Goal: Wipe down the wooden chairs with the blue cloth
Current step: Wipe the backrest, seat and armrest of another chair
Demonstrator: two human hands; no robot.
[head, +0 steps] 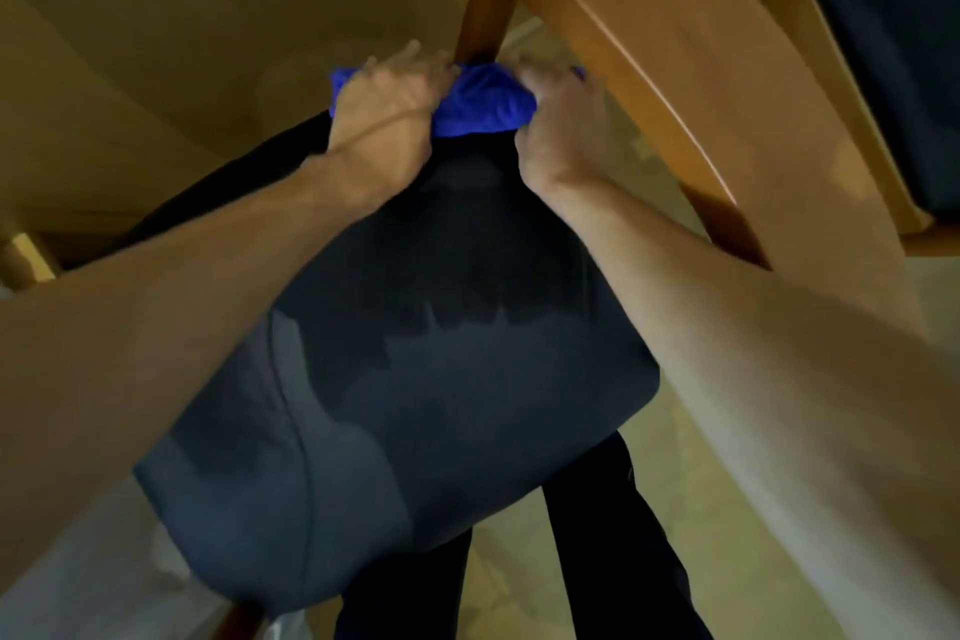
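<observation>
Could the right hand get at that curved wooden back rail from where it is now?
Probably yes. The right hand grips one end of the blue cloth directly beside the curved back rail, and nothing lies between them. It would likely have to loosen its grip on the cloth first.

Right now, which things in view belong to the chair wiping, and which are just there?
In the job:
- blue cloth, gripped by left hand and right hand
- wooden chair, cloth at its upright

Just there:
- dark seat cushion
- wooden table
</observation>
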